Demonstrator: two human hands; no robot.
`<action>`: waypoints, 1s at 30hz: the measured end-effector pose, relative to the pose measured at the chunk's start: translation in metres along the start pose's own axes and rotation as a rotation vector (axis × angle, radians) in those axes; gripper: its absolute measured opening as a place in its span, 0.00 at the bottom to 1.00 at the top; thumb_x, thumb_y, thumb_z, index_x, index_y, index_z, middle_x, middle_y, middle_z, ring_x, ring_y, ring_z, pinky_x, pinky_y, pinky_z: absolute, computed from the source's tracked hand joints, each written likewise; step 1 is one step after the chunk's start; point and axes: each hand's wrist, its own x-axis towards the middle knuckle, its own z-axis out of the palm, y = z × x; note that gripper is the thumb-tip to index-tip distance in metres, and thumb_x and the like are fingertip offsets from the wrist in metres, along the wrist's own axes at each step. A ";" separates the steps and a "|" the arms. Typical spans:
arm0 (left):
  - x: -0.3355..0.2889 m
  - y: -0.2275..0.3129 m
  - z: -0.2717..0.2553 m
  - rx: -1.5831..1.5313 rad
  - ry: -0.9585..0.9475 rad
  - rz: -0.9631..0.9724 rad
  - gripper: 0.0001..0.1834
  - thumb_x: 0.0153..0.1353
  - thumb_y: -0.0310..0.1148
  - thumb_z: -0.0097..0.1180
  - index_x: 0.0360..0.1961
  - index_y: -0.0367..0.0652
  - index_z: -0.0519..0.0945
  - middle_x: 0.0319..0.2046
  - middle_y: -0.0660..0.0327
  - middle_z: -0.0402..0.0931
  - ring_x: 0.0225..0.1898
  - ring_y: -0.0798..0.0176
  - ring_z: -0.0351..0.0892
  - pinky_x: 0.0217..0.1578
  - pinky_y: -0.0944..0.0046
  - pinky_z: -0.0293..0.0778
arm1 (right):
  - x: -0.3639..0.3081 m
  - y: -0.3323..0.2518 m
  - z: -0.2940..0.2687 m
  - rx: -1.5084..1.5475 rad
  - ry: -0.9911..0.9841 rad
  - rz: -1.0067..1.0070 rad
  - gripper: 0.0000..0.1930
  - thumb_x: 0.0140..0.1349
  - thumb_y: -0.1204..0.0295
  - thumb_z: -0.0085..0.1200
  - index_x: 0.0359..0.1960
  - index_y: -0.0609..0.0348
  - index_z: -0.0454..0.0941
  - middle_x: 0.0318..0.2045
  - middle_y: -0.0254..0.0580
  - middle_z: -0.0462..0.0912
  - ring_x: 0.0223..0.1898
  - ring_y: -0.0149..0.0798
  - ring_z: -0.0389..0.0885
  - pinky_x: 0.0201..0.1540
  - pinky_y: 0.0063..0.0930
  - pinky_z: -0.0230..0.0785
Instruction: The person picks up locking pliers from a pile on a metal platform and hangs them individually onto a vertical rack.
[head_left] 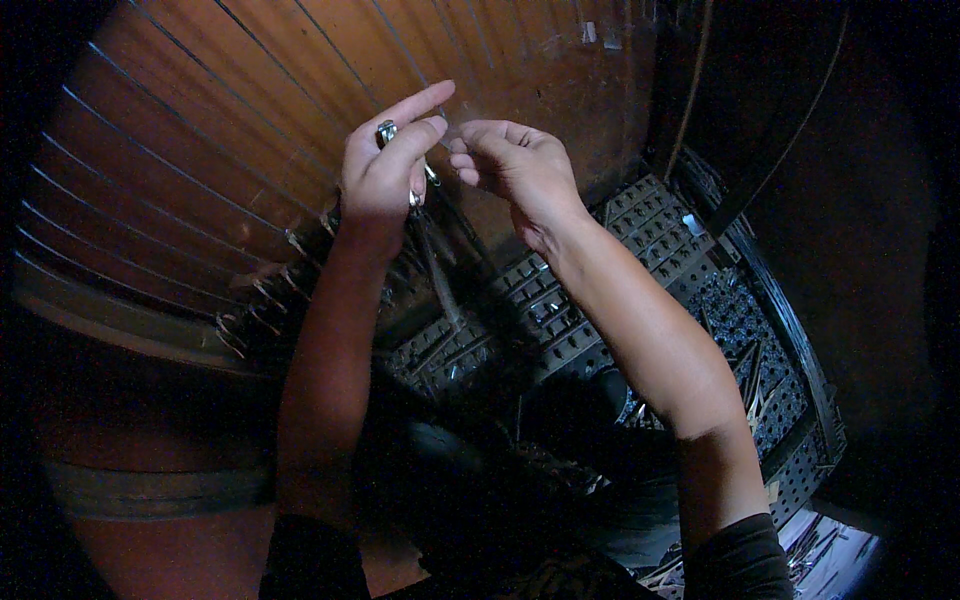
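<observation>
My left hand (385,175) is raised in front of a large curved brown panel (520,80), its index finger stretched out and its thumb alongside. A shiny metal hand tool (387,131) is held in its palm, mostly hidden by the fingers; its exact kind does not show. One of the thin wires (405,45) crossing the panel runs down toward the left fingertips. Close to them on the right, my right hand (525,170) has thumb and fingers pinched together. Whatever lies in that pinch is too small to make out.
Several thin wires (190,130) fan across the panel, ending in hooked ends (290,240) at the lower left. Below my hands is a perforated metal rack (640,225). Loose metal strips (745,390) lie lower right, beside a bundle of long rods (790,320). Much is dark.
</observation>
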 end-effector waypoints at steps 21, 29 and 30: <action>-0.005 -0.007 -0.005 -0.015 0.053 0.046 0.24 0.65 0.31 0.54 0.60 0.32 0.77 0.22 0.71 0.74 0.17 0.81 0.62 0.18 0.76 0.57 | -0.004 -0.003 0.011 0.012 0.024 -0.064 0.08 0.69 0.74 0.54 0.41 0.68 0.80 0.31 0.40 0.84 0.30 0.30 0.81 0.33 0.20 0.75; -0.056 -0.007 0.015 -0.163 0.503 0.090 0.18 0.66 0.40 0.60 0.49 0.37 0.83 0.31 0.68 0.81 0.18 0.79 0.63 0.20 0.75 0.58 | -0.086 0.041 -0.028 -0.727 -0.475 -0.434 0.25 0.62 0.63 0.63 0.58 0.59 0.72 0.51 0.50 0.78 0.56 0.47 0.77 0.61 0.39 0.67; -0.060 -0.012 0.019 -0.129 0.496 0.120 0.17 0.66 0.41 0.60 0.47 0.37 0.84 0.31 0.68 0.82 0.18 0.80 0.64 0.20 0.75 0.59 | -0.097 0.044 -0.029 -0.782 -0.506 -0.470 0.29 0.61 0.63 0.63 0.61 0.60 0.68 0.54 0.53 0.76 0.59 0.50 0.75 0.63 0.40 0.66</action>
